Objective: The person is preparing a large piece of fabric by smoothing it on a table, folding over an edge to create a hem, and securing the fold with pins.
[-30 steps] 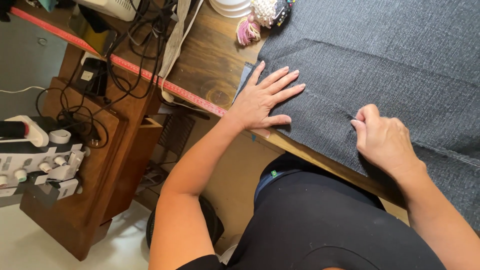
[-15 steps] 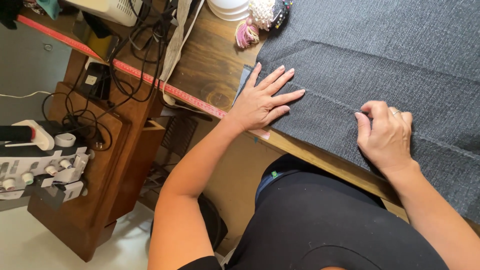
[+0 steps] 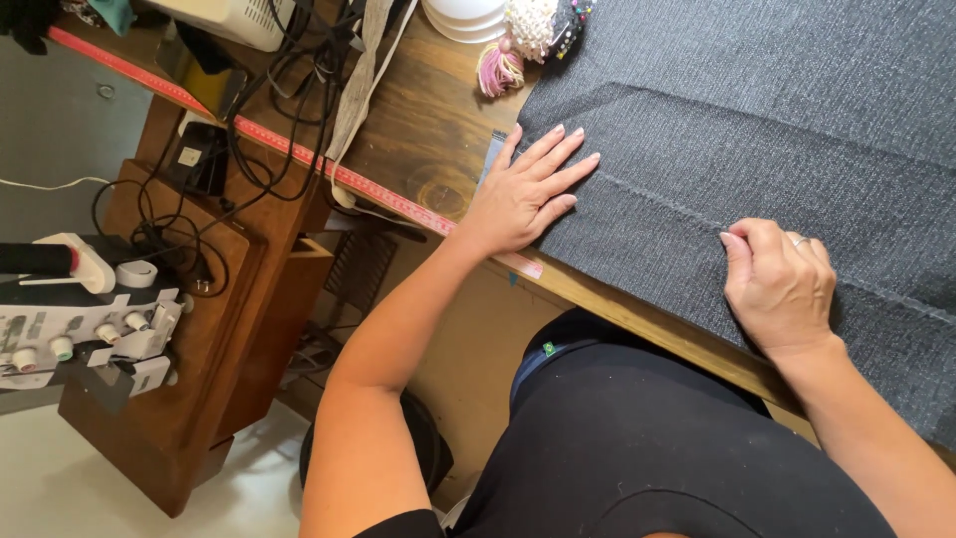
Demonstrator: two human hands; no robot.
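A red measuring tape (image 3: 299, 154) is seen along the wooden bench (image 3: 418, 120) edge. The left hand (image 3: 523, 194) is laid flat, fingers spread, on dark grey fabric (image 3: 757, 110) spread over the bench; the right hand (image 3: 782, 284) is curled, pinching a fabric fold

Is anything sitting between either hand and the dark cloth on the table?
Nothing visible. The left hand lies flat on the dark cloth near its left edge, and the right hand rests on it at the fold line. The pincushion sits off the cloth's corner, clear of both.
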